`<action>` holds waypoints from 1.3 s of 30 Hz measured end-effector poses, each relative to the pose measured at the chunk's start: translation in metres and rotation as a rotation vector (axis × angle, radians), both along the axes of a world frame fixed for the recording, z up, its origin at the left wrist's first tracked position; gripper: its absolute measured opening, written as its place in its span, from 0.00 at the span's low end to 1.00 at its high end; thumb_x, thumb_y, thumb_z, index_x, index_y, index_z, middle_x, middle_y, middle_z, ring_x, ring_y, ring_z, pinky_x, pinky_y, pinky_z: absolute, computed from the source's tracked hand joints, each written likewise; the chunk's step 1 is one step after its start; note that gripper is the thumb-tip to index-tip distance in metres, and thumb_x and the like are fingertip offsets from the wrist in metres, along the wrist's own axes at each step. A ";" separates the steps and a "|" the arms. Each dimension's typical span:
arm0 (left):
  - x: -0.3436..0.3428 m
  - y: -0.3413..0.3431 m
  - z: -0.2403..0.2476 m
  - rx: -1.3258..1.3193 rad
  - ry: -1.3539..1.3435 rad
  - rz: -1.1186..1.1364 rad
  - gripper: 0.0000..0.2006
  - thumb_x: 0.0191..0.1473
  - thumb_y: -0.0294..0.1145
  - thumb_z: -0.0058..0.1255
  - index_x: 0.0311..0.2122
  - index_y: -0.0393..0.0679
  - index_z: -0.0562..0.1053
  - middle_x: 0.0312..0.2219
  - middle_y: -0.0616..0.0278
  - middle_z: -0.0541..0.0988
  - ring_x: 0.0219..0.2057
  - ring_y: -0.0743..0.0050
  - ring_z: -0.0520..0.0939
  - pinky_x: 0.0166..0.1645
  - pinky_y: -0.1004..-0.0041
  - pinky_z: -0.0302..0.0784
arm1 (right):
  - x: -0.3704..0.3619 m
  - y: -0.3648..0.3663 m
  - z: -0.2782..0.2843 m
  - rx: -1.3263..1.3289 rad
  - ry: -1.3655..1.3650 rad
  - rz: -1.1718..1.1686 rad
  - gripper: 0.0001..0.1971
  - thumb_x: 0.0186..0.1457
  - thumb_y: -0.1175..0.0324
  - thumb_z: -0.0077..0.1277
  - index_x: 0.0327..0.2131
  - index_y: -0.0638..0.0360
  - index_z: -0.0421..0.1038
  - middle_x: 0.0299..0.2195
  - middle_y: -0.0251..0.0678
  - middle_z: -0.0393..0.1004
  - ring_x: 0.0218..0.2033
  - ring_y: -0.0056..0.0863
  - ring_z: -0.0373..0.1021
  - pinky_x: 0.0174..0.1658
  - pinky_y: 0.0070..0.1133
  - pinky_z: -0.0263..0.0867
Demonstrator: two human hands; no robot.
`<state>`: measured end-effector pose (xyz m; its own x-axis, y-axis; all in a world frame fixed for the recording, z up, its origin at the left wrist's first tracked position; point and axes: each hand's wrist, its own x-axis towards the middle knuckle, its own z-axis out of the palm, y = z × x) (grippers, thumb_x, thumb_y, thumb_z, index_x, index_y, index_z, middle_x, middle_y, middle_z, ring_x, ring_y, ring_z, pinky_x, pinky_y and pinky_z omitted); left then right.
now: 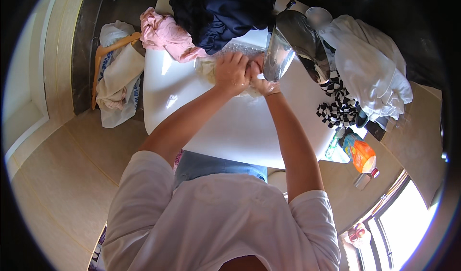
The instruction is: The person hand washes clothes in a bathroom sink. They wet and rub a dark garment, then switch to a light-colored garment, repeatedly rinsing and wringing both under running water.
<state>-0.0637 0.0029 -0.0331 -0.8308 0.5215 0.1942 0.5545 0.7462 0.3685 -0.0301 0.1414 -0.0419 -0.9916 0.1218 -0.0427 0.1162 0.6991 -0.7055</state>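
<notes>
My left hand (pixel 231 73) and my right hand (pixel 262 81) are close together in the white washbasin (pixel 216 127), wet and with suds around them. Both are closed on a pale, yellowish-white cloth (pixel 205 70) that bunches out beside and below them. The part inside my fingers is hidden. A chrome faucet (pixel 278 55) reaches over the basin, close to my right hand and covering part of it. Bubbly water (pixel 240 47) lies just beyond my hands.
Dark blue clothing (pixel 223 14) and a pink garment (pixel 168 35) lie on the far rim. At right are white fabric (pixel 370 59), a black-and-white checked cloth (pixel 338 100) and an orange bottle (pixel 360 153). A wooden hanger (pixel 99 62) and plastic bag (pixel 115 119) hang at left.
</notes>
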 end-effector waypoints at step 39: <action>0.020 -0.006 -0.024 0.086 0.074 -0.186 0.16 0.46 0.43 0.47 0.39 0.49 0.74 0.46 0.57 0.67 0.48 0.52 0.64 0.52 0.50 0.54 | 0.033 -0.015 -0.003 0.320 -0.046 -0.016 0.23 0.51 0.58 0.40 0.50 0.54 0.64 0.48 0.38 0.67 0.50 0.38 0.61 0.56 0.38 0.48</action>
<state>-0.0433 -0.0031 -0.0568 -0.7038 0.6432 0.3016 0.7075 0.5965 0.3790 0.0031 0.1264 -0.0451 -0.9874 0.1521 -0.0439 0.1557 0.8826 -0.4437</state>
